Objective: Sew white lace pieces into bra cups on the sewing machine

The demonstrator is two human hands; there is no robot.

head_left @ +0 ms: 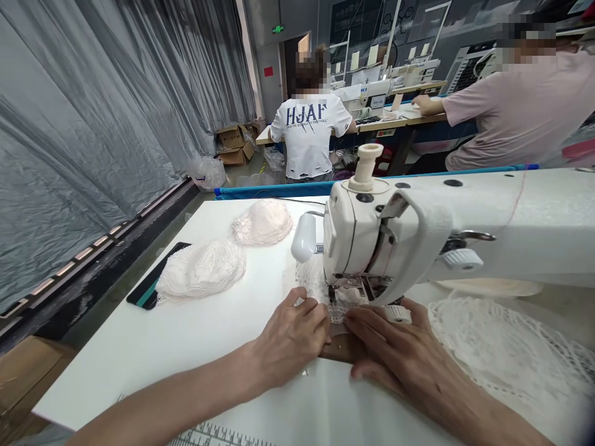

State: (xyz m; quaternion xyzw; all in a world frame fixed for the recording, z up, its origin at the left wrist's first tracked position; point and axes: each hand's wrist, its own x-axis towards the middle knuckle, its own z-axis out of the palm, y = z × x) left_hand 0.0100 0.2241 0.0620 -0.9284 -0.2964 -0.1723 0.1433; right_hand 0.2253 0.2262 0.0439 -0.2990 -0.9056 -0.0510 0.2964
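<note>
White lace fabric (310, 277) lies beneath the needle area of a white sewing machine (446, 235). My left hand (294, 334) is left of the presser foot, its fingers curled closed on the near edge of the lace. To the right of the needle, my right hand (400, 344) rests with its fingers stretched out, fingertips touching the lace; the machine head partly covers it. A brown strip (343, 348) shows between both hands, and what it is I cannot make out.
White lace cups (202, 269) and pale pink cups (263, 223) are piled at left, the white ones over a dark phone-like object (144, 297). More white lace (506, 347) is heaped at right. A ruler (218, 435) lies in front. Two people sit at machines beyond.
</note>
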